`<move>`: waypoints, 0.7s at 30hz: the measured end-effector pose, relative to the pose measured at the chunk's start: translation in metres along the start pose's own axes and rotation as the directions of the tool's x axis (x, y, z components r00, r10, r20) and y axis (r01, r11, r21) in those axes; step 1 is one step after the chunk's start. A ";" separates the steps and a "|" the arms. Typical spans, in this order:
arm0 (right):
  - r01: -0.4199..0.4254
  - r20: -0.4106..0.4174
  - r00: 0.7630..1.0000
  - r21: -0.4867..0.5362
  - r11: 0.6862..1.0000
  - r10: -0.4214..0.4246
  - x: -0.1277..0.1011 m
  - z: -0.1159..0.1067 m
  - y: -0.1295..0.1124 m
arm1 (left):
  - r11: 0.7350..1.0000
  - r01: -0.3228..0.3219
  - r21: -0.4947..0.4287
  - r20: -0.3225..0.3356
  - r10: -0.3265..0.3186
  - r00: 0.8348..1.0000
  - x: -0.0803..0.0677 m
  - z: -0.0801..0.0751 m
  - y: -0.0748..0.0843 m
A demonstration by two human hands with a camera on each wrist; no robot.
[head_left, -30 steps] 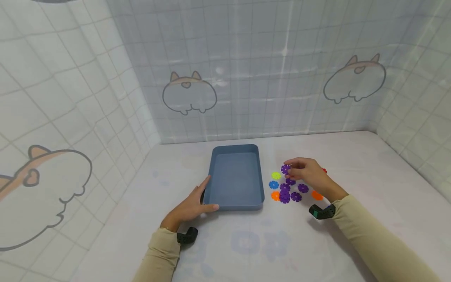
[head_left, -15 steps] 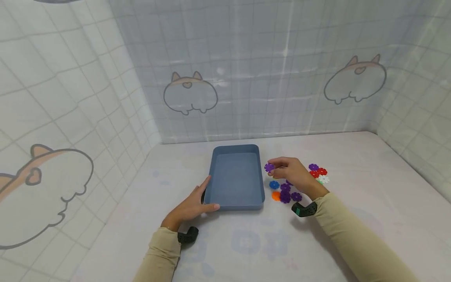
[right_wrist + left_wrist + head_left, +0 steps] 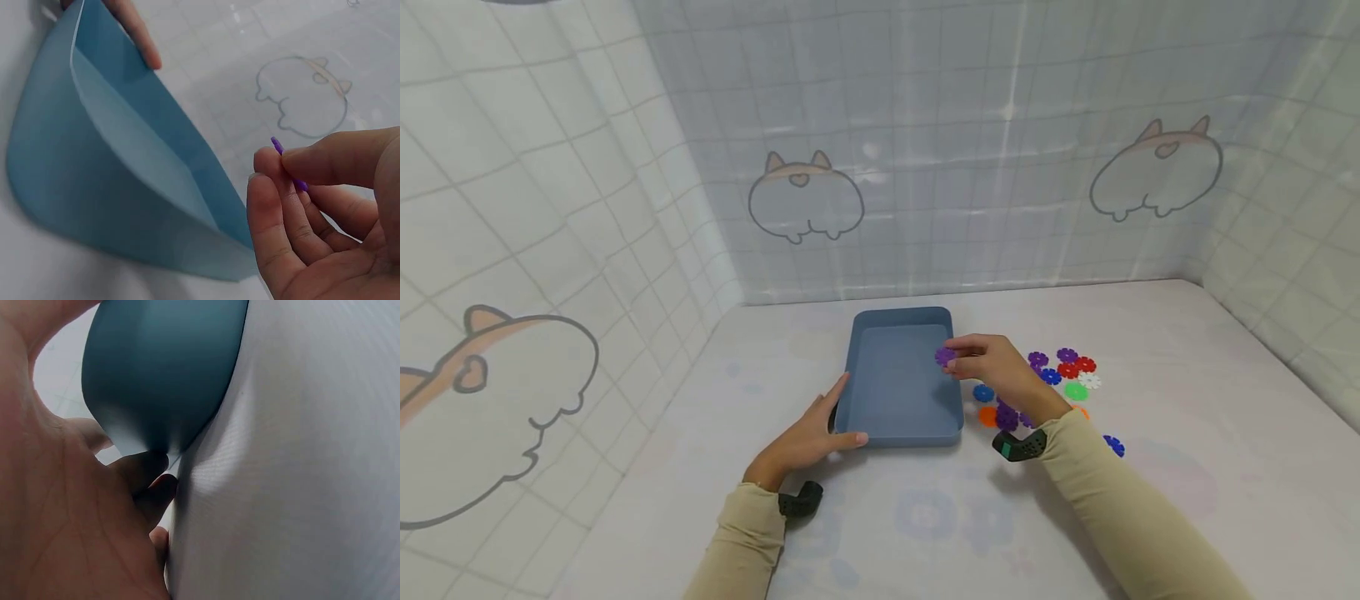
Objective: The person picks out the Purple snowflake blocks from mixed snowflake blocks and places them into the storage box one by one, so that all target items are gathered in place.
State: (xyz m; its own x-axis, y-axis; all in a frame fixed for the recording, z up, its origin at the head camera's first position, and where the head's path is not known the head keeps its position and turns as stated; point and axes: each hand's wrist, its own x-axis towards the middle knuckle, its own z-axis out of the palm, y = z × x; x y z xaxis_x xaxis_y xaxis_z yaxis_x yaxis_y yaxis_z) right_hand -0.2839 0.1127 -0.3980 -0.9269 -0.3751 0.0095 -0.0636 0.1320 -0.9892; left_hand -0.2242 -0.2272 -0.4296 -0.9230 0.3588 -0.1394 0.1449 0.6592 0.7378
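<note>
A blue-grey rectangular tray point(image 3: 898, 379) lies on the table in the head view. My left hand point(image 3: 805, 433) rests spread at its near left corner, thumb along the near wall and index finger along the left side. In the left wrist view several fingertips point(image 3: 153, 487) sit low beside the tray's outer wall. Between thumb and fingers my right hand point(image 3: 992, 367) pinches a purple snowflake disc point(image 3: 945, 357) above the tray's right rim. Seen edge-on in the right wrist view, that purple disc point(image 3: 277, 145) is partly covered by the thumb.
Right of the tray lie several loose discs, among them a blue disc point(image 3: 983, 392), an orange disc point(image 3: 988, 417), a green disc point(image 3: 1077, 392) and a white disc point(image 3: 1089, 381). Some are hidden under the right hand. A tile-patterned sheet point(image 3: 925, 233) hangs behind the table.
My right hand has carried the purple disc left, from above the loose discs to the tray's right rim. More discs show behind it. The left hand and tray stay put.
</note>
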 end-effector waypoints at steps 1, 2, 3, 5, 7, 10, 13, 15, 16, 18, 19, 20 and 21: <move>0.001 0.006 1.000 0.005 1.000 -0.001 0.001 0.002 -0.001 | 1.000 0.001 0.001 -0.001 -0.001 1.000 0.000 0.000 0.000; 0.002 0.012 1.000 -0.001 1.000 -0.002 0.002 0.004 -0.002 | 1.000 0.002 0.000 -0.001 -0.002 1.000 0.000 0.000 0.000; -0.002 0.021 1.000 -0.002 1.000 0.002 0.002 0.006 -0.003 | 1.000 0.002 -0.002 -0.001 -0.002 1.000 0.001 0.000 0.000; -0.016 0.035 0.999 -0.009 1.000 0.016 0.004 0.009 -0.005 | 1.000 0.007 -0.006 -0.001 -0.007 1.000 0.001 0.000 -0.001; -0.018 0.064 0.998 -0.029 0.999 0.020 0.005 0.012 -0.007 | 1.000 0.010 -0.007 -0.003 -0.010 1.000 0.002 0.000 -0.001; -0.026 0.117 0.993 -0.058 0.998 0.032 0.009 0.017 -0.010 | 1.000 0.013 -0.008 -0.009 -0.014 1.000 0.002 0.000 0.000; -0.032 0.177 0.983 -0.098 0.995 0.049 0.013 0.020 -0.014 | 1.000 0.020 -0.001 -0.012 -0.020 1.000 0.002 0.000 0.002; -0.022 0.217 0.975 -0.143 0.989 0.053 0.015 0.023 -0.016 | 1.000 0.023 0.003 -0.013 -0.023 1.000 0.002 0.000 0.004; -0.016 0.237 0.970 -0.158 0.987 0.054 0.016 0.024 -0.016 | 1.000 0.024 0.005 -0.013 -0.024 1.000 0.002 0.000 0.004; -0.007 0.267 0.962 -0.179 0.984 0.055 0.019 0.027 -0.018 | 1.000 0.029 0.004 -0.012 -0.029 1.000 0.001 -0.001 0.005; -0.002 0.280 0.958 -0.186 0.983 0.055 0.021 0.028 -0.018 | 1.000 0.030 0.003 -0.012 -0.030 0.999 0.001 -0.001 0.005; 0.000 0.290 0.955 -0.191 0.982 0.057 0.022 0.029 -0.017 | 0.999 0.032 0.003 -0.011 -0.032 0.999 0.000 -0.001 0.005; -0.002 0.299 0.952 -0.190 0.982 0.060 0.023 0.030 -0.017 | 0.999 0.034 0.002 -0.010 -0.034 0.999 0.000 -0.001 0.005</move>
State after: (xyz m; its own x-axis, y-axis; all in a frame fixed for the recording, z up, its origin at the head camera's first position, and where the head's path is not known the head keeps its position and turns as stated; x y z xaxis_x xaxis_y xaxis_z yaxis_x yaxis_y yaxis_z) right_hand -0.2930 0.0739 -0.3852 -0.7760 -0.6237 -0.0939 -0.1310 0.3051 -0.9433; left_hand -0.2235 -0.2244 -0.4255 -0.9309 0.3296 -0.1574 0.1145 0.6724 0.7313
